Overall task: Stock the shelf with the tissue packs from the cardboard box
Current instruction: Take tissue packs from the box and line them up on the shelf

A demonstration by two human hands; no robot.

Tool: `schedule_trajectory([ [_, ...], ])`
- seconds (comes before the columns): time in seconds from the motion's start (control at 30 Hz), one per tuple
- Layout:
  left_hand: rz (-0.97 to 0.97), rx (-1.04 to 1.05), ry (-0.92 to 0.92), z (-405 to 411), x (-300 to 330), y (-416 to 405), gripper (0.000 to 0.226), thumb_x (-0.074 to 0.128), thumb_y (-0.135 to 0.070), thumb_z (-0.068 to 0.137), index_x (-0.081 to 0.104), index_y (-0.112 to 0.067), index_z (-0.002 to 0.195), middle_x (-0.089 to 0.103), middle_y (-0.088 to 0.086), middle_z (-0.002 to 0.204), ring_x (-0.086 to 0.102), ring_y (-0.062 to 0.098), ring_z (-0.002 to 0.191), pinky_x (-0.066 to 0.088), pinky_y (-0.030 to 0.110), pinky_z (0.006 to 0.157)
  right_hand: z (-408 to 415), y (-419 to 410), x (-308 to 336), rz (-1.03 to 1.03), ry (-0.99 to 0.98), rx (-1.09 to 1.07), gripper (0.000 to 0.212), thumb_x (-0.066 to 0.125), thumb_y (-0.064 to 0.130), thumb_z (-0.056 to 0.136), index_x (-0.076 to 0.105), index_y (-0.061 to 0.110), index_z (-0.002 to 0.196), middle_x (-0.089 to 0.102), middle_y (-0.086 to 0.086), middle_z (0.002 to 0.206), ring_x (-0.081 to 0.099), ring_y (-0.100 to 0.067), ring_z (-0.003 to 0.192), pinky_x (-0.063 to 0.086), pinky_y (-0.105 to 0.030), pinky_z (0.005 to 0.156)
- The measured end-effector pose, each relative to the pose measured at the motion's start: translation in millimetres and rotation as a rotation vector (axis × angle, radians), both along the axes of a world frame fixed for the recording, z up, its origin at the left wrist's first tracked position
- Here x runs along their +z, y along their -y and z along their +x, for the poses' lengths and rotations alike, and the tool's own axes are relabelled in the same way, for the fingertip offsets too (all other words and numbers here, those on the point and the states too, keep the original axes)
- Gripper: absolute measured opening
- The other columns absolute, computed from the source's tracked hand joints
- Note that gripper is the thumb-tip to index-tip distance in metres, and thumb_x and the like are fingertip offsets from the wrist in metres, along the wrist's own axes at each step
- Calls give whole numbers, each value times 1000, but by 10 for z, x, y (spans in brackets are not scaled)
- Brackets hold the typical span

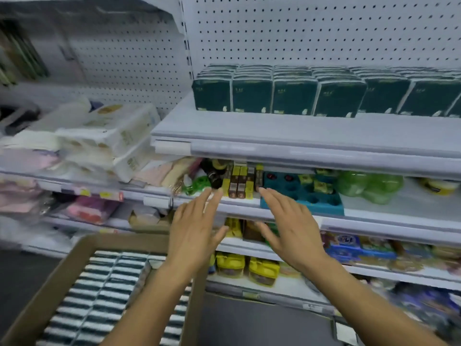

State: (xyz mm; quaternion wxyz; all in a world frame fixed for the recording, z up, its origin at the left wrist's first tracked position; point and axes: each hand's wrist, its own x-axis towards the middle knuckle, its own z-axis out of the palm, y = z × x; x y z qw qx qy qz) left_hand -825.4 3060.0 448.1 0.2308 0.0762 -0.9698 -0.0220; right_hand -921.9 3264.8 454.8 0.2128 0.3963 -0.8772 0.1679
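Head view looks down a white store shelf backed by pegboard, where a row of dark green tissue packs stands upright, side by side and several deep, toward the back of the top board. Both hands are raised in front of the lower shelves and hold nothing. The left hand has its fingers straight and close together, thumb out to the side; the right hand has its fingers straight and slightly spread, thumb also apart. The two palms face each other with a gap between them. Below the left forearm sits an open cardboard box, filled with more tissue packs lying in tight rows that show as green and white stripes. On the shelf just behind the fingertips are small brown and yellow boxes, a blue tray and green bottles. White wrapped bundles are piled on the neighbouring shelf at left, blurred.
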Motion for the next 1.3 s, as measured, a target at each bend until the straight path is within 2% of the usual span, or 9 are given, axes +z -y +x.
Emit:
schedule_trajectory([
  [0.23, 85, 163, 239, 626, -557, 789, 83, 67, -51, 84, 29, -24, 152, 47, 4, 147, 56, 31, 119, 47, 45, 94, 420, 821, -426, 158, 62, 66, 65, 49, 52, 88, 41, 18, 143, 66, 1, 110, 64, -23, 95, 51, -35, 71],
  [0.33, 125, 212, 332, 938, -829, 1246, 81, 69, -50, 83, 34, -21, 151, 53, 5, 139, 58, 31, 115, 47, 44, 93, 624, 1236, -738, 213, 112, 103, 67, 66, 46, 84, 45, 18, 141, 68, -1, 109, 65, -24, 95, 52, -37, 72],
  [0.43, 139, 204, 411, 1230, -1167, 1719, 79, 75, -44, 79, 41, -18, 145, 58, 8, 132, 62, 32, 109, 51, 44, 86, 873, 1639, -1092, 255, 217, 120, 63, 72, 41, 80, 52, 17, 135, 69, -3, 108, 66, -26, 95, 54, -39, 74],
  [0.6, 184, 142, 592, 1546, -1803, 2324, 75, 65, -46, 86, 36, -18, 149, 57, 7, 133, 60, 32, 111, 49, 46, 88, 1254, 2119, -1748, 378, 324, 77, 60, 85, 40, 67, 65, 20, 120, 70, 0, 98, 68, -24, 85, 55, -36, 63],
  [0.73, 237, 89, 714, 1686, -2313, 2617, 76, 55, -51, 91, 23, -22, 154, 50, 5, 140, 52, 27, 123, 44, 42, 98, 1434, 2323, -2278, 477, 476, 70, 49, 84, 32, 70, 68, 19, 115, 69, -4, 101, 67, -29, 93, 55, -39, 73],
  [0.83, 255, 69, 796, 1686, -2646, 2717, 73, 50, -50, 95, 19, -23, 155, 46, 3, 145, 43, 24, 131, 36, 40, 105, 1514, 2459, -2580, 565, 591, 31, 39, 61, 33, 90, 58, 22, 128, 61, -3, 124, 55, -27, 118, 45, -37, 93],
  [0.97, 272, 6, 881, 1642, -3032, 2728, 65, 49, -46, 97, 24, -25, 152, 43, 1, 149, 36, 22, 136, 28, 40, 112, 1571, 2561, -2955, 701, 656, -15, 28, 45, 34, 98, 56, 23, 122, 56, -1, 125, 47, -22, 121, 43, -32, 91],
  [1.17, 198, -91, 904, 1561, -3457, 2659, 48, 47, -38, 98, 38, -31, 145, 49, -5, 144, 33, 17, 139, 7, 42, 120, 1566, 2644, -3376, 877, 652, -28, 23, 52, 17, 92, 61, 18, 114, 59, -4, 120, 51, -23, 117, 46, -34, 91],
  [1.3, 140, -118, 930, 1483, -3575, 2643, 51, 52, -33, 94, 40, -32, 143, 53, -6, 139, 37, 16, 137, 2, 46, 121, 1565, 2725, -3490, 910, 582, -9, 25, 54, 14, 91, 60, 16, 115, 58, -7, 121, 49, -26, 119, 43, -37, 94],
])
